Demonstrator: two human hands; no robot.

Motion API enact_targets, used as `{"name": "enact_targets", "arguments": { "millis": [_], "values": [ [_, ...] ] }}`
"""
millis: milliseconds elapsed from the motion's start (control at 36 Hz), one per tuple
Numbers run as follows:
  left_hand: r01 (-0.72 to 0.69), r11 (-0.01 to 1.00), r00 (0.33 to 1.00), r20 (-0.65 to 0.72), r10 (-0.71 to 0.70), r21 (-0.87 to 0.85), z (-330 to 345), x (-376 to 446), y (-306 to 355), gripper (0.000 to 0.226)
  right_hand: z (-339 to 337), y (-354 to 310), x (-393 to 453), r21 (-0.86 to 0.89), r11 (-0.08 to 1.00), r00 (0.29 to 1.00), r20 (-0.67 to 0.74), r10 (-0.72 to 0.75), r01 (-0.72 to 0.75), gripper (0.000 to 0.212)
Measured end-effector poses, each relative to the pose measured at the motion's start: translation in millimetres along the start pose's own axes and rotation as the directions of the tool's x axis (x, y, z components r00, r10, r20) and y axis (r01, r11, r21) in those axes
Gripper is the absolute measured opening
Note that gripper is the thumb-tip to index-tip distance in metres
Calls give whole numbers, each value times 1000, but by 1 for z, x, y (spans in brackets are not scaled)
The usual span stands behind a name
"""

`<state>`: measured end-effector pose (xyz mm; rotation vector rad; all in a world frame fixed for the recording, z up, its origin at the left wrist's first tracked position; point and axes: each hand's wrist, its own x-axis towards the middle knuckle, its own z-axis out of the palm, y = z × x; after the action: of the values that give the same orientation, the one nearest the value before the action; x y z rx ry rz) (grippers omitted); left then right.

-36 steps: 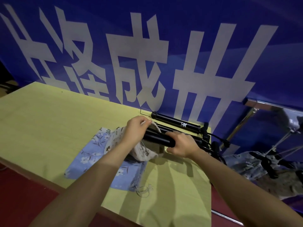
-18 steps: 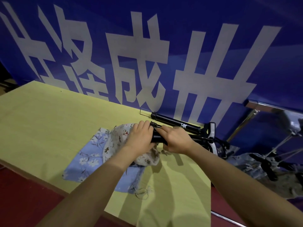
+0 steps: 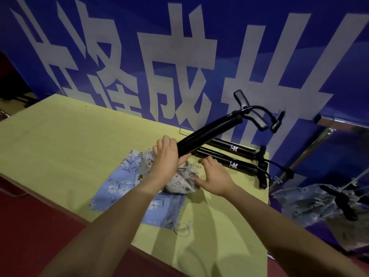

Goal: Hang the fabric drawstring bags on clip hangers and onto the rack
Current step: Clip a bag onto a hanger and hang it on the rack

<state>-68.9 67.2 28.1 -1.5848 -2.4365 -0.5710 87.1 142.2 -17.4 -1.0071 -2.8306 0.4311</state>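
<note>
Two fabric bags lie near the worktop's [image 3: 60, 136] front edge: a cream printed bag [image 3: 179, 181] on a blue floral bag [image 3: 119, 186]; both look soft, light, best pinched at the hem; left hand [image 3: 165, 158] grips a stiff black pump [image 3: 209, 134]; right hand [image 3: 213, 176] rests with fingers loose on the cream bag.

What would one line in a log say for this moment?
left hand: grips raised black pump | right hand: open on cream printed bag | blue floral bag: flat on table
</note>
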Motion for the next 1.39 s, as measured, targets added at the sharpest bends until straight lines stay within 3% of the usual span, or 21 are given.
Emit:
{"name": "enact_targets", "arguments": {
  "millis": [56, 111, 194, 250, 472, 667, 750, 833, 917, 972, 1111, 1222, 1278, 1389],
  "values": [
    [32, 999, 999, -18, -32, -19, -2, -1, 0, 49, 3, -3, 4, 57, 998, 993, 118, 14, -21, 46],
    [52, 997, 998, -43, -55, -65, -3, -3, 0, 49, 4, -5, 7, 228, 971, 991, 123, 46, -73, 20],
    [96, 981, 994, -43, -105, -169, -1, -8, -3, 49, -5, -7, 9, 600, 770, 974, 77, 214, -216, 18],
    [138, 964, 989, -19, -146, -228, -1, -12, -4, 47, -16, -9, 9, 740, 629, 954, 58, 293, -238, 19],
    [225, 951, 974, 9, -228, -212, -3, -17, 4, 49, -65, -33, 15, 917, 396, 947, -87, 308, -45, 24],
    [167, 961, 985, 3, -170, -222, -11, -21, 7, 46, -82, -43, 12, 951, 304, 962, -140, 235, 64, 22],
    [148, 955, 989, 30, -145, -258, -15, -21, 8, 47, -85, -45, 10, 934, 349, 942, -188, 278, 83, 25],
    [126, 924, 986, 147, -77, -362, -21, -23, 7, 52, -84, -42, 2, 914, 399, 924, -213, 319, 73, 21],
    [116, 866, 968, 251, 11, -486, -27, -24, 8, 35, -78, -38, -4, 886, 463, 917, -204, 343, 24, 29],
    [163, 803, 965, 262, -9, -573, -33, -24, 11, 28, -76, -37, -9, 863, 506, 912, -203, 355, -5, 34],
    [194, 699, 977, 201, -74, -688, -50, -17, 23, 39, -72, -37, -18, 749, 660, 913, -230, 338, -55, 43],
    [186, 628, 983, 146, -115, -755, -67, -7, 27, 47, -78, -48, -23, 588, 808, 923, -289, 254, -38, 39],
    [131, 613, 991, 81, -109, -779, -74, -5, 27, 57, -82, -52, -23, 506, 861, 925, -303, 229, -48, 39],
    [-49, 663, 993, -109, -49, -747, -83, -11, 24, 80, -83, -61, -18, 501, 859, 939, -237, 251, -103, 29]
  ]
}}
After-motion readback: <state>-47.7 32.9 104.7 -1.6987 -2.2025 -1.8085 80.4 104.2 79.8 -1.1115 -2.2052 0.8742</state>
